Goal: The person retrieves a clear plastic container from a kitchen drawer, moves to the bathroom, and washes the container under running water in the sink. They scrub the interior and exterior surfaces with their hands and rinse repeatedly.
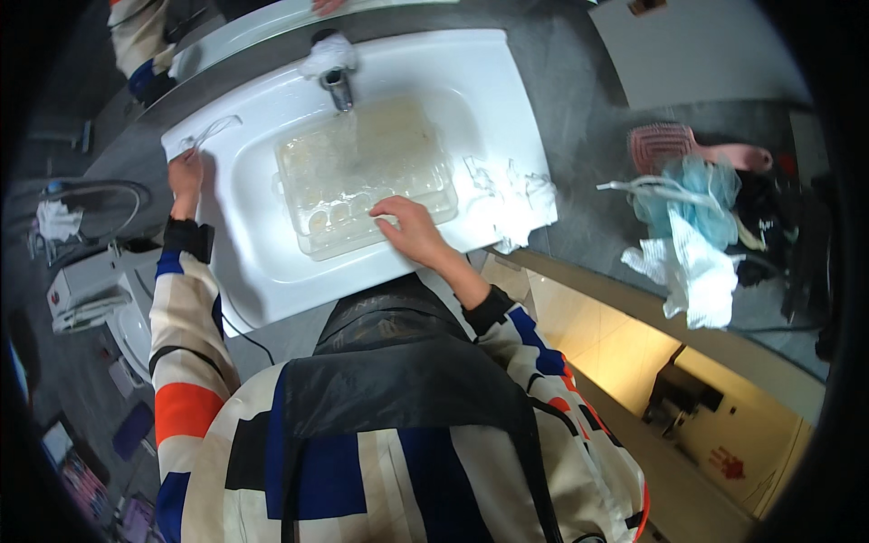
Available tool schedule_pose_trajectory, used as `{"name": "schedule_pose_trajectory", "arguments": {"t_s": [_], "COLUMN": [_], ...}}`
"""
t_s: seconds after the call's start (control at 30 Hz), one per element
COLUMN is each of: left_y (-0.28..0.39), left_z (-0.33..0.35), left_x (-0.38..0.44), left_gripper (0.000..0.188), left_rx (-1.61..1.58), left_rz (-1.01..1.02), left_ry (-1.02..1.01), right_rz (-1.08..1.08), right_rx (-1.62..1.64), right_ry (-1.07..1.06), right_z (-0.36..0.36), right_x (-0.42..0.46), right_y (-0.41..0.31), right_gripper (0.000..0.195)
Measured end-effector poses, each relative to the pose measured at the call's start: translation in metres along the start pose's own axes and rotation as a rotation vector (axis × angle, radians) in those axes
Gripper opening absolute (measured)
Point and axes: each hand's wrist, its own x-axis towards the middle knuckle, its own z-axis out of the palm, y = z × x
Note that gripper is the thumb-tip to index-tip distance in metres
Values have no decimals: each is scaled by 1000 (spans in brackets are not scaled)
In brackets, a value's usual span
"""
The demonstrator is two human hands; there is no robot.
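Note:
A clear plastic container (366, 176) with round shapes along its near side lies in the white sink basin (251, 183), below the metal faucet (338, 88). White crumpled material is wrapped on the faucet's top. At the sink's left rim, my left hand (185, 178) has its fingers on a thin, clear looped item (214, 130); whether it grips this item is hard to tell. My right hand (412, 233) is over the container's near right edge, thumb and forefinger apart, with nothing seen between them.
Crumpled white tissue (516, 203) lies on the sink's right rim. On the grey counter to the right are a pink hairbrush (662, 146), a light-blue mesh bath puff (703, 197), more white tissue (703, 271) and dark items. A toilet (132, 319) stands at the left.

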Motion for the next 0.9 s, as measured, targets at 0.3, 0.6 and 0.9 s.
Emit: {"name": "schedule_pose_trajectory", "arguments": {"t_s": [0.3,0.6,0.9], "left_y": [70,96,118], "left_z": [-22,-49,-33], "left_x": [-34,-16,-58], "left_gripper": [33,39,40], "left_rx": [-436,-238,-339], "left_rz": [34,-106,49], "left_ry": [-141,-291,-259], "right_rz": [486,550,544], "right_rx": [728,1626,1026], "right_ry": [197,323,229], "right_z": [35,37,39], "right_x": [66,189,163], "right_y": [24,70,38], "right_gripper": [17,6,17]}}
